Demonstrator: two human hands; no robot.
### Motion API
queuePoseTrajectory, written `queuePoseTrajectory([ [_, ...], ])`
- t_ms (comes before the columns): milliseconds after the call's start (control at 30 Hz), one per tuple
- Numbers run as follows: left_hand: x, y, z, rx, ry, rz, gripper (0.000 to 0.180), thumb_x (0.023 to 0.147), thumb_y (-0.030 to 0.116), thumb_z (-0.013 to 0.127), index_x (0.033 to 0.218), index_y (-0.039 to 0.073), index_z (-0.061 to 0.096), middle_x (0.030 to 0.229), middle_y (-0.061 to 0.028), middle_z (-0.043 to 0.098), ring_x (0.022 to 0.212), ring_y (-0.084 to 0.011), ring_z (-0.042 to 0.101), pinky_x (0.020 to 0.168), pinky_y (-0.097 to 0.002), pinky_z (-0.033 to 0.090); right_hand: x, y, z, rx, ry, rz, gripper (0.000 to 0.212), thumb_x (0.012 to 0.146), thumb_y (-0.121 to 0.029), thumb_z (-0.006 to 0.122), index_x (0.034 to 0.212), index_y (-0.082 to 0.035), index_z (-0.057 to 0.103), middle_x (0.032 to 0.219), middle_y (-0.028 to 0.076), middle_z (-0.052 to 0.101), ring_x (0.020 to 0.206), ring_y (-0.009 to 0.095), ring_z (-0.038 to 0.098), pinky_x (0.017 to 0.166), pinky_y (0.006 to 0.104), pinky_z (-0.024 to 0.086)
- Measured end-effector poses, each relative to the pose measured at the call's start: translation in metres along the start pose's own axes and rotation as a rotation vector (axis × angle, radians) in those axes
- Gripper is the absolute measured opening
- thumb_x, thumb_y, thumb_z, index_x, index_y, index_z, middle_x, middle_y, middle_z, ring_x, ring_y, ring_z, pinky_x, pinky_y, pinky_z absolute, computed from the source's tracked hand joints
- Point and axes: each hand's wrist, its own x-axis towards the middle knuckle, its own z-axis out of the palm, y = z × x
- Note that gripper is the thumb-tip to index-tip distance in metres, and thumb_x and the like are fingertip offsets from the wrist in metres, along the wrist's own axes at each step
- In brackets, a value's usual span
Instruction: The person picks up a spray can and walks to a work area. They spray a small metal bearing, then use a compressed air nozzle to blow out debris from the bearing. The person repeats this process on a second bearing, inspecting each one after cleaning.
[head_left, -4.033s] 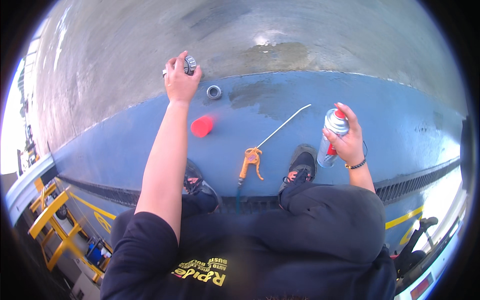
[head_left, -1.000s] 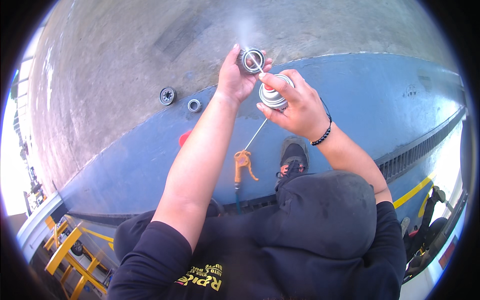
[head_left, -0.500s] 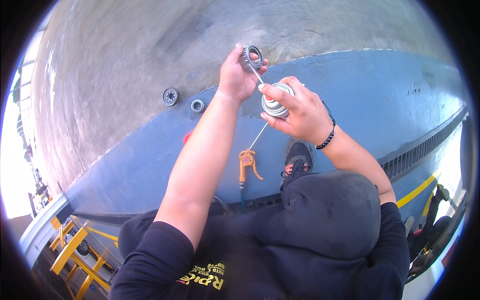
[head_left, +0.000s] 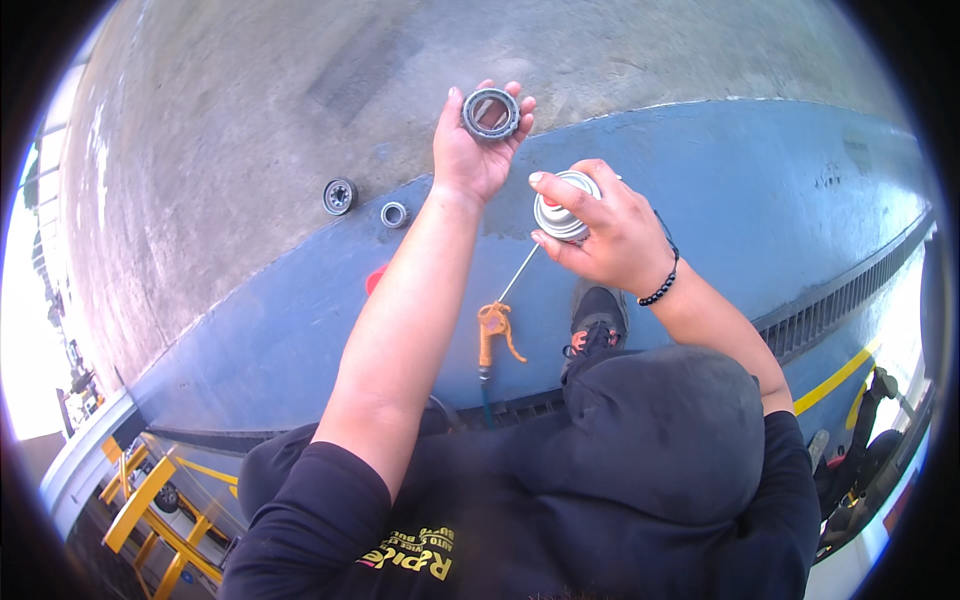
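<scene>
My left hand (head_left: 470,165) is raised over the floor, palm up. A ring-shaped roller bearing (head_left: 490,134) lies across its fingers, which curl lightly around the edge, and the bearing's open centre faces up. To the right and a little nearer, my right hand (head_left: 622,238) grips an aerosol spray can (head_left: 562,223) with a silvery top and a red nozzle. The index finger sits over the nozzle. Can and bearing are apart.
On the floor left of my left forearm are a dark round part with holes (head_left: 340,196) and a smaller bearing (head_left: 394,214). A red object (head_left: 376,277) is partly hidden by that forearm. An orange air blow gun (head_left: 493,320) with a hose lies near my shoe (head_left: 598,312).
My left hand has turned the bearing from tilted to nearly flat, its open side up. My right hand has drawn the can slightly away to the right; its thin straw no longer reaches the bearing.
</scene>
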Motion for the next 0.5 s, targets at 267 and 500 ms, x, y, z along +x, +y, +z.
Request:
queuePoseTrajectory([
  [267, -0.0004, 0.0044, 0.0019, 0.028, -0.024, 0.085, 0.044, 0.1, 0.04, 0.054, 0.128, 0.005, 0.053, 0.131, -0.0201, 0.061, 0.121, -0.0406, 0.059, 0.096, -0.0496, 0.054, 0.0023, 0.0019, -0.0013, -0.031, 0.061, -0.029, 0.058, 0.078, -0.032, 0.082, 0.132, -0.03, 0.061, 0.108, 0.018, 0.06, 0.08, 0.034, 0.068, 0.065, 0.0402, 0.059],
  [500, -0.0052, 0.0024, 0.0046, 0.127, -0.083, 0.02, 0.042, 0.098, 0.03, 0.061, 0.13, 0.005, 0.051, 0.13, -0.0194, 0.061, 0.118, -0.0404, 0.061, 0.096, -0.0515, 0.055, 0.008, -0.002, -0.0017, -0.035, 0.093, -0.112, 0.058, 0.076, -0.029, 0.083, 0.13, -0.028, 0.062, 0.108, 0.018, 0.06, 0.081, 0.032, 0.069, 0.065, 0.0385, 0.059],
])
